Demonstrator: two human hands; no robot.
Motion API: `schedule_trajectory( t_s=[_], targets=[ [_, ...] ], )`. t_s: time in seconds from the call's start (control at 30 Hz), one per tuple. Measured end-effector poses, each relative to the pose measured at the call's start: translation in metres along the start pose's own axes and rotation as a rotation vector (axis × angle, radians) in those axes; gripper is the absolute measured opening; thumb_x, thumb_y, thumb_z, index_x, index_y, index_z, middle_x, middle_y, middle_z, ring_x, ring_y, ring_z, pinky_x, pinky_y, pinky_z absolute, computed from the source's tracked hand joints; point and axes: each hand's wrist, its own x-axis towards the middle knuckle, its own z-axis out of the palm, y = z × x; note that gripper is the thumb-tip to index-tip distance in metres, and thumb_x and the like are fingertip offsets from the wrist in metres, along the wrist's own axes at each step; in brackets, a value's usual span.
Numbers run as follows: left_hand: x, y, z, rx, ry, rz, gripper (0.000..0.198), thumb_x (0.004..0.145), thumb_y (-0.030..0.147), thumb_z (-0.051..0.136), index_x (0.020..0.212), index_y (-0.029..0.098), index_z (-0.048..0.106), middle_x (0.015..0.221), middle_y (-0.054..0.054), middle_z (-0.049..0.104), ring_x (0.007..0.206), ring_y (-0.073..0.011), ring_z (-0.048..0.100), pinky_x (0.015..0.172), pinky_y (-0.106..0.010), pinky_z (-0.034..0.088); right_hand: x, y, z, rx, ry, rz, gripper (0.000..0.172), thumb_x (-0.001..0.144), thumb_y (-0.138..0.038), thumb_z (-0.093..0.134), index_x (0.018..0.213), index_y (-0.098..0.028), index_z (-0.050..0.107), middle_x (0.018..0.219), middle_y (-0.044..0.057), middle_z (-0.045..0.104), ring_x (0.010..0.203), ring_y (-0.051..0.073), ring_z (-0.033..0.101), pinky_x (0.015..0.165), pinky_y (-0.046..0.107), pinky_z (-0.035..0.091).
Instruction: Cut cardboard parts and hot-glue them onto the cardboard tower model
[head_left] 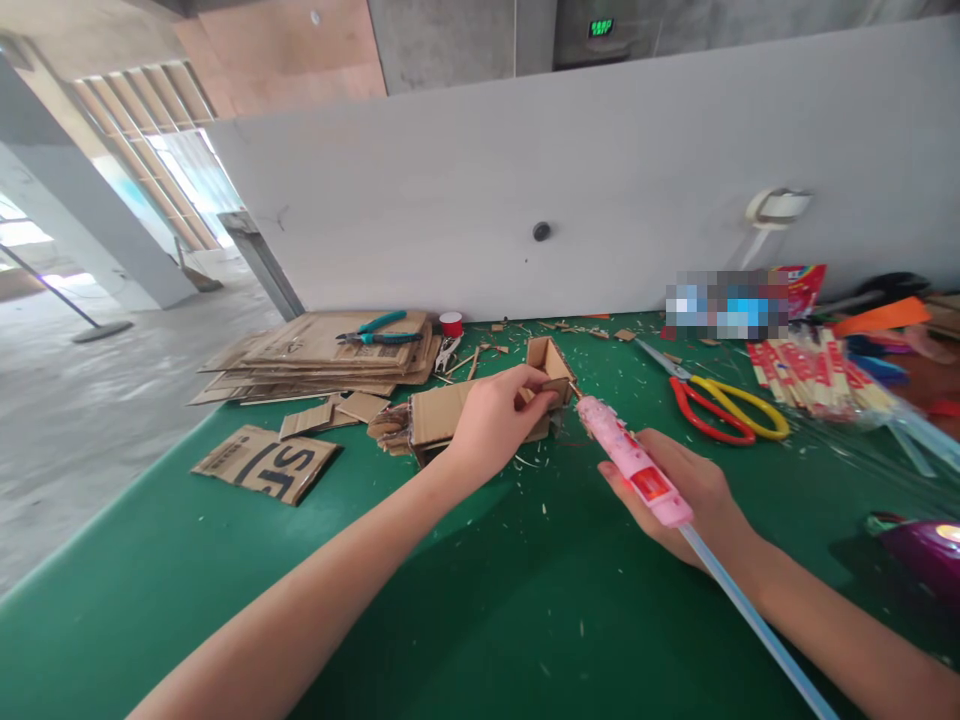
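Observation:
A cardboard model [439, 412] lies on the green table, with a long box body and a small open box part at its right end. My left hand [499, 418] pinches a small cardboard piece [556, 384] against that open part. In my right hand [686, 490] is a pink glue gun [630, 458], its metal tip touching or very near the edge of the open part. A long clear glue stick [754, 615] sticks out of the gun's rear end.
Stacked cardboard sheets [300, 345] with teal-handled pliers [381, 337] lie back left, and loose cardboard [266, 463] lies in front. Scissors [720, 400] and packaged sticks [817, 375] lie at right, beyond a purple object [919, 555]. A white partition [480, 200] stands behind the table.

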Motion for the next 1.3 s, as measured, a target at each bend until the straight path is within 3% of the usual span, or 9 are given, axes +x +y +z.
schedule_trajectory(
  t_s=[0.73, 0.97, 1.3],
  targets=[
    [0.001, 0.001, 0.0, -0.061, -0.012, -0.044, 0.012, 0.08, 0.024, 0.058, 0.088, 0.021, 0.066, 0.063, 0.003, 0.065, 0.049, -0.0087, 0.052, 0.05, -0.021, 0.04, -0.015, 0.005, 0.007, -0.012, -0.117, 0.057, 0.026, 0.076, -0.014, 0.055, 0.072, -0.024, 0.032, 0.063, -0.005, 0.039, 0.051, 0.011, 0.042, 0.049, 0.024, 0.033],
    [0.001, 0.002, 0.0, -0.067, -0.016, -0.047, 0.011, 0.08, 0.024, 0.058, 0.088, 0.021, 0.066, 0.066, 0.003, 0.066, 0.049, -0.0087, 0.053, 0.05, -0.021, 0.041, -0.01, 0.002, 0.006, -0.022, -0.042, 0.032, 0.021, 0.08, -0.017, 0.055, 0.074, -0.024, 0.036, 0.064, -0.004, 0.042, 0.05, 0.011, 0.042, 0.049, 0.024, 0.034],
    [0.001, -0.001, 0.002, -0.095, -0.007, -0.05, 0.009, 0.079, 0.024, 0.06, 0.086, 0.021, 0.066, 0.065, 0.003, 0.067, 0.05, -0.0092, 0.055, 0.051, -0.022, 0.042, -0.024, 0.009, 0.01, -0.01, -0.177, 0.088, 0.024, 0.075, -0.016, 0.056, 0.074, -0.024, 0.034, 0.064, -0.004, 0.041, 0.053, 0.013, 0.046, 0.048, 0.025, 0.034]
  ],
)
